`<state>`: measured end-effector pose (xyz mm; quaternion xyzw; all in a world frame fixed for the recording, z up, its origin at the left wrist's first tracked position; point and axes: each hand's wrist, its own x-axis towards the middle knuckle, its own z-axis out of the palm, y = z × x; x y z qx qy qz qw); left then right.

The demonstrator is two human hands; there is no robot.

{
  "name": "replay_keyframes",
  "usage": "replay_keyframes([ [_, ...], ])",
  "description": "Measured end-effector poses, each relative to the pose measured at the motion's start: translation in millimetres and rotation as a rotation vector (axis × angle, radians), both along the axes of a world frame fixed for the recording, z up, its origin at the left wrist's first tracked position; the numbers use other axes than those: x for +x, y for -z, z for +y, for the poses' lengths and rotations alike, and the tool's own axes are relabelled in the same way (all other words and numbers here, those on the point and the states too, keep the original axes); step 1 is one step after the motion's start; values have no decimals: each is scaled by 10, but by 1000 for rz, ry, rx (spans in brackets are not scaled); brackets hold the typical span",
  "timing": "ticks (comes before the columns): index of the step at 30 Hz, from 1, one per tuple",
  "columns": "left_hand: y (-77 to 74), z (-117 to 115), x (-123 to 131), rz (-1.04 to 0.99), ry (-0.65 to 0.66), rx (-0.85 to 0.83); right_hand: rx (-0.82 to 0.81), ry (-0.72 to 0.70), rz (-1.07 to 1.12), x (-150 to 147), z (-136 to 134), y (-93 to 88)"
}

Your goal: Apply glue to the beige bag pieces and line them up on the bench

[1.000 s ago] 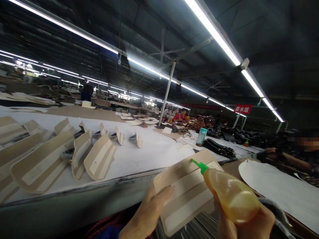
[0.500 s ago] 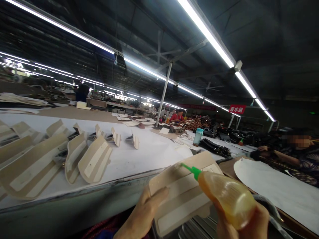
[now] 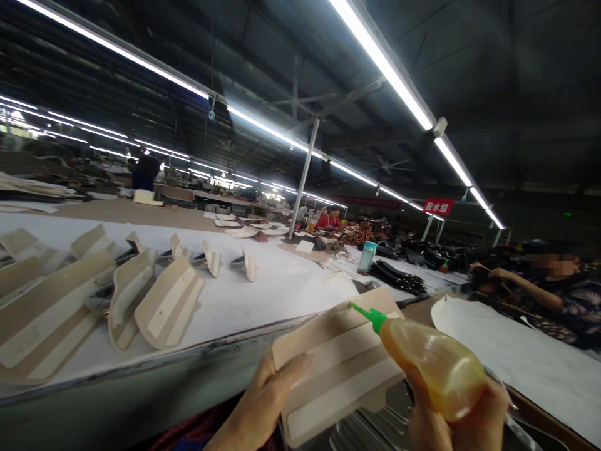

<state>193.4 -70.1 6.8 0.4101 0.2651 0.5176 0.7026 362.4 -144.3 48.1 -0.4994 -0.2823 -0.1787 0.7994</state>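
Note:
My left hand (image 3: pixel 270 398) grips the left edge of a beige panel (image 3: pixel 323 358) with paler strips on it, thumb on top, fingers underneath. Tilted toward me, the panel sits past the near edge of the table. In my right hand (image 3: pixel 462 416) is a squeeze bottle of amber glue (image 3: pixel 434 360), its fingers wrapped round the body. The bottle's green nozzle (image 3: pixel 370 316) points left, its tip at the panel's upper part; whether it touches cannot be made out. Similar curved beige pieces (image 3: pixel 171 304) stand in rows on the white tabletop (image 3: pixel 277 282) at left.
A turquoise-lidded bottle (image 3: pixel 367 258) and a stack of dark strips (image 3: pixel 398 277) lie across the table. A white sheet (image 3: pixel 511 363) covers the surface at right, near a co-worker (image 3: pixel 554 294). Dark metal-looking parts (image 3: pixel 366 432) lie below the panel. A post (image 3: pixel 304 178) rises behind.
The nozzle tip has shifted slightly rightward along the panel's upper part. My view has turned a little to the right, and both hands keep their holds.

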Motion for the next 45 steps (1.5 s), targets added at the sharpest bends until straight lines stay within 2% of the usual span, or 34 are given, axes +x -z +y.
replay_keyframes([
  [3,-4,0,-14,5,20,14,-23,-26,11,60,19,-46],
  [8,-16,12,-39,51,18,91,77,140,27,214,48,-134],
  [13,-21,15,-49,69,18,104,-38,89,48,283,-3,-92],
  [18,-5,13,-58,92,-8,117,64,118,32,216,-1,-161],
  [21,11,32,-46,79,-27,114,40,105,29,182,-4,-214],
  [27,-53,36,-35,55,59,196,27,152,-11,265,-8,-185],
  [32,-83,43,-31,47,83,208,-22,75,48,254,-26,-199],
  [37,-84,72,-31,40,106,256,2,133,47,231,-24,-269],
  [42,-114,66,-50,75,95,242,16,99,97,302,-25,-231],
  [45,-133,57,-57,44,106,259,55,128,79,334,-5,-231],
])
